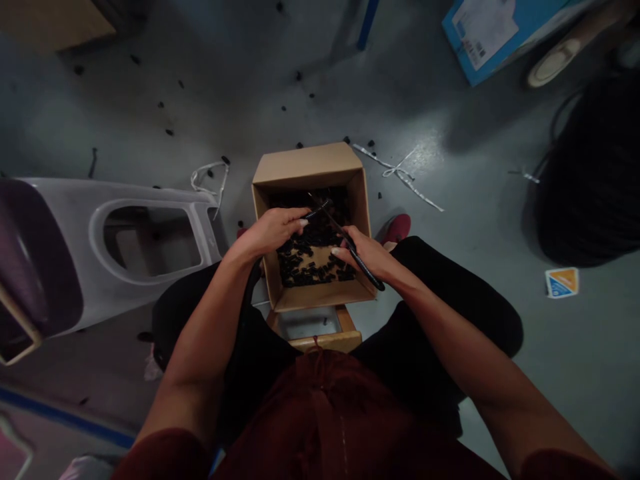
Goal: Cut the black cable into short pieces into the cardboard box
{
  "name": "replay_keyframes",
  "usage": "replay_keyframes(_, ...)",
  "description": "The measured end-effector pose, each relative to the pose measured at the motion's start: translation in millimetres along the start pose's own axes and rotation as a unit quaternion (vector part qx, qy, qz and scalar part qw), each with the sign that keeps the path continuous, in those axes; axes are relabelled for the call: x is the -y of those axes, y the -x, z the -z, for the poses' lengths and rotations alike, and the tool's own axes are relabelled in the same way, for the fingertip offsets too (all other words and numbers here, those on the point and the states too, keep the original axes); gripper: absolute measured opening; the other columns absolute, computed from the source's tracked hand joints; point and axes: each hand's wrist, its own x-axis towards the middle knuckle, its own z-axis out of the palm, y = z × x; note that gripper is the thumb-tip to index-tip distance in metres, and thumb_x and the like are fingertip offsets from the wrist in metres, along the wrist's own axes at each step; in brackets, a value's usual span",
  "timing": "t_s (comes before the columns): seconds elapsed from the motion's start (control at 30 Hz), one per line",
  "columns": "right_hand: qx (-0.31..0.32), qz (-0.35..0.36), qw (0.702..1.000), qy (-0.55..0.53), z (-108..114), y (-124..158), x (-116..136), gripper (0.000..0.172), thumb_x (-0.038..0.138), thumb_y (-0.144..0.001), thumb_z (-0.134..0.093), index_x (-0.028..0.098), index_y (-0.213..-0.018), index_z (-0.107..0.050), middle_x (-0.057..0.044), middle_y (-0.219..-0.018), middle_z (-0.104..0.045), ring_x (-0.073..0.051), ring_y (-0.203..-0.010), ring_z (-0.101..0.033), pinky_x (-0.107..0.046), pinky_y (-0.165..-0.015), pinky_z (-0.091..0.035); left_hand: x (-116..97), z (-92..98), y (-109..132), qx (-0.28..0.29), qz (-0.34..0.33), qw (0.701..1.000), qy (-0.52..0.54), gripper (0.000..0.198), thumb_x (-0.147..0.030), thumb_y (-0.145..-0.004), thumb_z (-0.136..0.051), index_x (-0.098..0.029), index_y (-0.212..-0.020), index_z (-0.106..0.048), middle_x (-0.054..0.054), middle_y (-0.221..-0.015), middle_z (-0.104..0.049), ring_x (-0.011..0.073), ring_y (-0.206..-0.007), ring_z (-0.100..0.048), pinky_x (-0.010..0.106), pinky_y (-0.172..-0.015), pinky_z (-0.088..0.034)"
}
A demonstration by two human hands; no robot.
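An open cardboard box (310, 167) stands on the floor between my knees, partly filled with several small black pieces (307, 257). Over the box, my left hand (273, 230) is closed round the end of a thin black cable (320, 209). My right hand (365, 253) grips a black-handled tool (363, 267), which looks like cutters, with its tip pointing up-left toward the cable end. Both hands hover just above the pile.
A white plastic moulded part (125, 233) lies at left. A large black coil or bag (595, 173) sits at right, a blue carton (495, 33) at top right. Black scraps and white strips (400, 173) litter the grey floor. A wooden stool edge (320, 337) shows below the box.
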Motion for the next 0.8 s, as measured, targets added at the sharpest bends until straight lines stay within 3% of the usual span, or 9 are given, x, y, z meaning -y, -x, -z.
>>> replay_keyframes(0.27, -0.023, -0.011, 1.0, 0.011, -4.8, 1.0, 3.5, 0.035, 0.045, -0.085, -0.046, 0.019, -0.108, -0.049, -0.01, -0.098, -0.063, -0.024, -0.086, -0.059, -0.032, -0.072, -0.043, 4.5, -1.4, -1.0, 0.003, -0.007, 1.0, -0.011, 0.039, -0.032, -0.086, -0.042, -0.013, -0.114, -0.062, 0.004, -0.094, -0.066, 0.0144, -0.081, -0.057, 0.024, -0.079, -0.044)
replay_keyframes(0.5, -0.023, -0.049, 0.998, 0.016, -11.0, 2.1, 3.2, 0.02, 0.035, -0.085, -0.043, 0.023, -0.099, -0.049, -0.003, -0.076, -0.061, -0.021, -0.07, -0.059, -0.028, -0.064, -0.04, -0.3, -9.1, -3.3, 0.009, 0.012, 0.998, -0.061, 0.035, -0.022, -0.086, -0.038, -0.012, -0.108, -0.063, 0.004, -0.079, -0.062, 0.0138, -0.071, -0.054, 0.024, -0.07, -0.042)
replay_keyframes(0.8, -0.021, -0.05, 0.998, 0.033, -10.8, 2.6, 1.2, 0.017, 0.028, -0.081, -0.043, 0.024, -0.097, -0.049, -0.003, -0.074, -0.062, -0.021, -0.067, -0.058, -0.027, -0.062, -0.038, -0.5, -13.8, -4.6, 0.012, 0.016, 0.998, -0.067, 0.031, -0.02, -0.087, -0.037, -0.01, -0.102, -0.062, 0.005, -0.077, -0.062, 0.0139, -0.069, -0.054, 0.025, -0.069, -0.041)
